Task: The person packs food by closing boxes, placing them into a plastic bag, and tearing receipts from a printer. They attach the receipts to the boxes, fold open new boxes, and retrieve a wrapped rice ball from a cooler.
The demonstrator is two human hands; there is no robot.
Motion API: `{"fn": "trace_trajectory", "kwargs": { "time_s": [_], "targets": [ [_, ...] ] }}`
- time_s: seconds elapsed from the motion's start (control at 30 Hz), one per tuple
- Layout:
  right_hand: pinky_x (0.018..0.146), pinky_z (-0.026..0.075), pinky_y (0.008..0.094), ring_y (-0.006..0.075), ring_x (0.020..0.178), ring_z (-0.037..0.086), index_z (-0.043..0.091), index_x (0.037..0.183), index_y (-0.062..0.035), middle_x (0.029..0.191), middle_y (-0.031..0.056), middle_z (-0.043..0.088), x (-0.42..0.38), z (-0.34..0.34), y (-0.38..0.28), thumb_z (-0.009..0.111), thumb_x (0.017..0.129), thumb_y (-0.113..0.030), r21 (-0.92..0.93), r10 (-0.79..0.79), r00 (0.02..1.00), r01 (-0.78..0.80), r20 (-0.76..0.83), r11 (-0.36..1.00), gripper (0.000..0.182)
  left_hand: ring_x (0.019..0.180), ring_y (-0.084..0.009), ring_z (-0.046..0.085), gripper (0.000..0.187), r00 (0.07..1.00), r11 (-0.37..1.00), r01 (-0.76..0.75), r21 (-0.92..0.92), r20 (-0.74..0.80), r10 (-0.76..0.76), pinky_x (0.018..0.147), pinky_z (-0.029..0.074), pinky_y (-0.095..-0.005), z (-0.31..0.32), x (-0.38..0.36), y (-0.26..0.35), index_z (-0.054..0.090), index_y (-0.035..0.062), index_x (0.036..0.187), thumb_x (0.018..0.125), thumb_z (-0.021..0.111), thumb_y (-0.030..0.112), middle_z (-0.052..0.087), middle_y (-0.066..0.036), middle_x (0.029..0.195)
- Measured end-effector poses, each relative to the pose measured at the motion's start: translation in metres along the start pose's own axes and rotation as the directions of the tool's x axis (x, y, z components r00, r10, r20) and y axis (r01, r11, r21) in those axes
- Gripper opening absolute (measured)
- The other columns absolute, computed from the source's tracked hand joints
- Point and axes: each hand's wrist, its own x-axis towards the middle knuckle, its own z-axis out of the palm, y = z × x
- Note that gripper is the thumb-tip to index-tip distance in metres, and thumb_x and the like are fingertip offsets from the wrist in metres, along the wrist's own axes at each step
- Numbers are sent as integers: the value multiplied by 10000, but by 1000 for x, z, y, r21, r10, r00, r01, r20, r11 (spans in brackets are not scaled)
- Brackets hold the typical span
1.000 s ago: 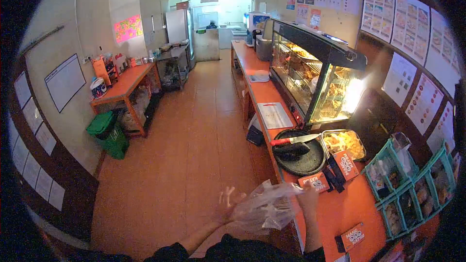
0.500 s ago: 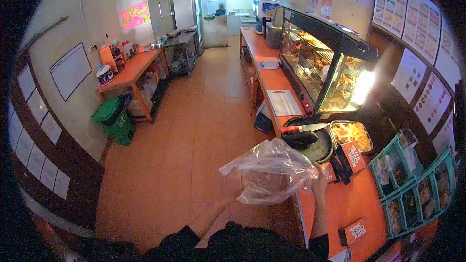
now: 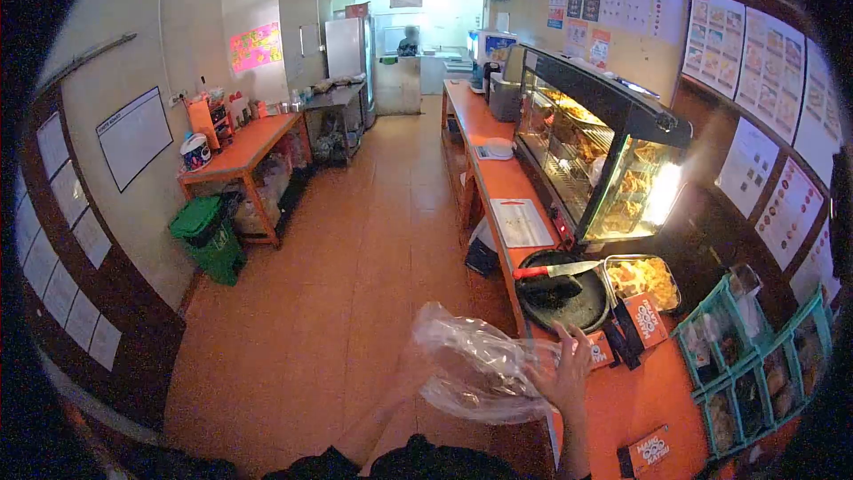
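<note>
A clear plastic bag point(image 3: 484, 369) hangs over the floor beside the right-hand orange counter. My right hand point(image 3: 569, 369) is at the bag's right side, fingers spread and partly raised, touching the plastic near the counter edge. My left hand point(image 3: 419, 373) shows only dimly at the bag's left side, its fingers hidden behind the plastic. Just beyond my right hand are orange printed boxes point(image 3: 644, 318) and a round dark pan point(image 3: 577, 307) with a red-handled knife point(image 3: 533, 273) across it.
A metal tray of fried food point(image 3: 644, 280) sits beside the pan. Beyond it stands a lit glass food warmer point(image 3: 613, 142). Teal baskets point(image 3: 755, 360) are at right, a white board point(image 3: 521, 223) on the counter, a green bin point(image 3: 209, 236) at left. A person point(image 3: 408, 42) is far back.
The bag has moved lower, and its left part has shifted right. My right hand has opened its fingers and moved slightly down. The view has tilted up.
</note>
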Motion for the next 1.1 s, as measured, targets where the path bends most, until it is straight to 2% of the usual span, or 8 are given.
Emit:
{"fn": "trace_trajectory", "kwargs": {
  "time_s": [0.17,0.23,0.33,0.43,0.5,0.7,0.83,1.1],
  "targets": [
    [980,369,426,370,1063,544,355,1447,-130,1160,200,567,22,55,-9,733,729,-365,-267,-95,995,89,-9,960,844,1046,-260,578,451,968,839,-251,-482,-118,221,924,467,-408,52,-32,59,541,-8,1228,808,654,110,616,-106,1101],
    [965,383,424,367,1010,584,363,1444,-136,1047,188,630,36,67,44,709,753,-336,-209,70,996,-58,50,976,798,1061,-284,564,404,969,514,246,-822,210,-128,942,445,-407,0,-39,57,544,22,1247,862,593,133,571,-168,1189],
    [865,452,414,320,914,638,341,1442,-116,832,157,654,30,69,79,679,788,-188,-415,-28,968,-81,-251,906,739,999,-347,598,351,988,994,109,-19,-111,-111,879,483,-439,-1,-25,-82,598,27,1190,877,569,184,578,-234,1172],
    [643,503,305,191,771,603,366,1374,-79,1106,140,577,27,77,43,632,798,-49,567,27,993,44,-117,822,635,981,-390,598,318,984,908,13,420,-165,62,818,494,-471,4,-29,-108,648,6,1090,867,555,213,572,-270,1140],
    [661,496,274,145,781,593,373,1358,-74,1166,111,513,7,45,2,619,785,-19,865,-48,865,-495,499,86,626,975,-394,600,316,976,930,24,367,-212,59,813,495,-475,18,-8,-116,651,6,1078,854,559,210,577,-269,1134],
    [695,482,316,157,761,594,683,1008,-52,938,44,645,-32,16,20,693,758,-152,651,-228,610,-722,759,235,270,955,-406,607,311,938,988,45,150,-346,10,797,499,-486,51,48,-140,661,7,1040,816,570,203,589,-268,1118],
    [646,489,411,339,708,608,707,952,-102,771,140,627,-35,11,87,624,818,-122,161,-113,908,51,403,986,159,942,-413,612,307,923,999,39,6,-382,-34,787,501,-493,85,68,-163,667,7,1014,791,578,198,598,-267,1107],
    [831,488,460,463,916,597,554,1230,-67,1114,223,622,-49,27,123,570,709,15,-338,325,934,-357,-148,871,527,876,-407,617,302,986,967,-122,224,-84,144,735,494,-489,134,104,-128,661,1,958,681,616,114,608,-249,1027]
  ]
}}
